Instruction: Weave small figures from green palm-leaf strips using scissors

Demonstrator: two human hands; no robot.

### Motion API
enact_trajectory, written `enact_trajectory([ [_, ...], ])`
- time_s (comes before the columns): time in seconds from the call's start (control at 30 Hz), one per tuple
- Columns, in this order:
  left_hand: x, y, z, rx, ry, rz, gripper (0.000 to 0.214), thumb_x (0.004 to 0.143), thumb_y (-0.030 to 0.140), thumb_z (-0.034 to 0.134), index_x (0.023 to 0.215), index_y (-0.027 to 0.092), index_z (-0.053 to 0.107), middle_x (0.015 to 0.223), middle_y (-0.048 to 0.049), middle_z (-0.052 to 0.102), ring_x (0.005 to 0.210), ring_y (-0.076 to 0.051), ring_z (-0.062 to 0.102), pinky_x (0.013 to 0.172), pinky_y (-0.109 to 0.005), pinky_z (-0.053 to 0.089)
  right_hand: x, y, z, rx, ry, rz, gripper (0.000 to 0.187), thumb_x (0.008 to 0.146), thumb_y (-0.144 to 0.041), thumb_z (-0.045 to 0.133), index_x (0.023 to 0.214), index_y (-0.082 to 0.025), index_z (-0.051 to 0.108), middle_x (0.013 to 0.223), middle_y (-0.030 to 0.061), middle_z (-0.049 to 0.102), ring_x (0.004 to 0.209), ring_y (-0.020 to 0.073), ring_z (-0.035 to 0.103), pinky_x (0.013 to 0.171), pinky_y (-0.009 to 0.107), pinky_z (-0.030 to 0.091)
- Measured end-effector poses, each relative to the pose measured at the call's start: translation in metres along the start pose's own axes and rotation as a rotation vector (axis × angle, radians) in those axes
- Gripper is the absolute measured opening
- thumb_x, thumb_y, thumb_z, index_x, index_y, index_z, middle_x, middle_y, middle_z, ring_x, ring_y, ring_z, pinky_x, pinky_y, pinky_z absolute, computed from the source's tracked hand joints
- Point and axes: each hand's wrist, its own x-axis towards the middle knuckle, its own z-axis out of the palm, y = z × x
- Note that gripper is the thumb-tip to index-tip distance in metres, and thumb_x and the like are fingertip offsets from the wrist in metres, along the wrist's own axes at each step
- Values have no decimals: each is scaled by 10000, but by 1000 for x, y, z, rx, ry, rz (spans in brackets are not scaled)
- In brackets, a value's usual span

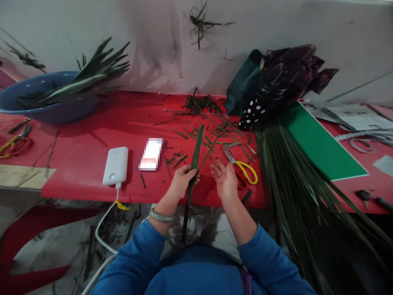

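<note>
My left hand (183, 180) pinches a long green palm leaf strip (197, 149), which stands nearly upright in front of me and hangs down past the table edge. A thinner strip (208, 155) slants up to the right from the same grip. Palm up, my right hand (225, 180) is held apart from the leaf with its fingers loosely spread; I see nothing in it. Just beyond that hand lie scissors (247, 171) with yellow and red handles. Leaf scraps (221, 129) are scattered over the red table (135, 123) around both hands.
A white power bank (116, 166) with a cable and a phone (151, 154) lie to the left. Farther left are a blue basin (61, 110) of leaves and more scissors (16, 143). On the right, long palm leaves (285, 184) hang off the table beside a dark bag (285, 73).
</note>
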Motion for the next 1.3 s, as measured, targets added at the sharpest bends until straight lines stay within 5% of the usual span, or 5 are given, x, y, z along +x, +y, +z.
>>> enact_trajectory([
  [0.13, -3, -5, 6, 29, -68, 7, 237, 590, 302, 654, 688, 129, 524, 516, 24, 562, 438, -69, 512, 464, -186, 415, -17, 9, 10, -142, -253, 102, 242, 636, -381, 614, 766, -203, 516, 611, -33, 575, 467, 114, 526, 437, 242, 444],
  [0.23, -6, -11, 7, 36, -108, 16, 240, 621, 319, 634, 724, 124, 540, 532, 21, 563, 456, -70, 511, 482, -191, 415, -18, 12, 14, -215, -254, 95, 206, 638, -360, 601, 639, -189, 487, 456, -68, 475, 369, 94, 429, 365, 230, 396],
  [1.3, -10, -18, 3, 12, -60, 71, 250, 612, 339, 641, 709, 137, 530, 559, 41, 543, 496, -72, 516, 512, -192, 412, 3, 19, 8, -444, -147, -39, 203, 655, -370, 534, 599, -186, 469, 482, -60, 452, 440, 96, 411, 426, 218, 336],
])
